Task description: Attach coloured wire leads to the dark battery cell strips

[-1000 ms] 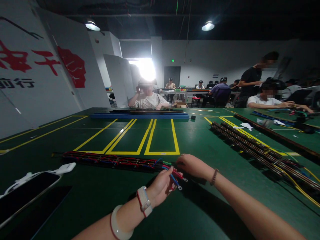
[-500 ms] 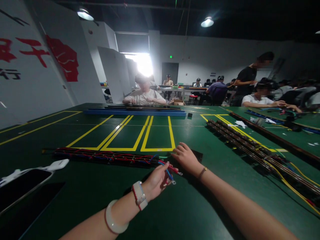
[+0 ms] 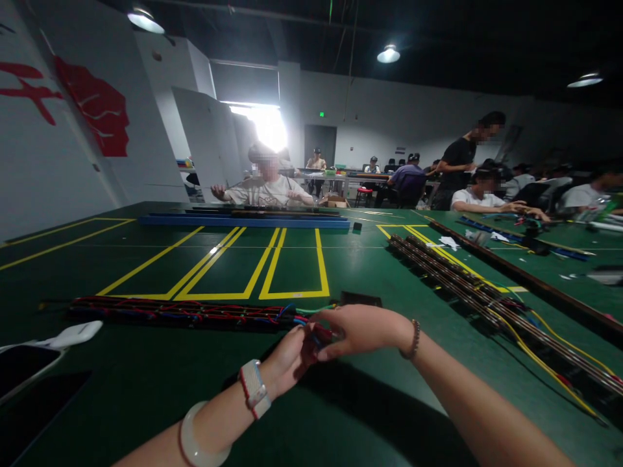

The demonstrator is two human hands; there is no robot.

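The wire bundle lies flat on the tabletop, running left to right. At its right end the left hand and right hand meet, touching the wire ends; the left hand sits nearer the person. Left of the bundle's left end, towards the person, lies a phone. Behind the bundle are marked floor-tape boxes, and behind those a long rail, with a seated person beyond it. Well right of the bundle, long strips run diagonally away.
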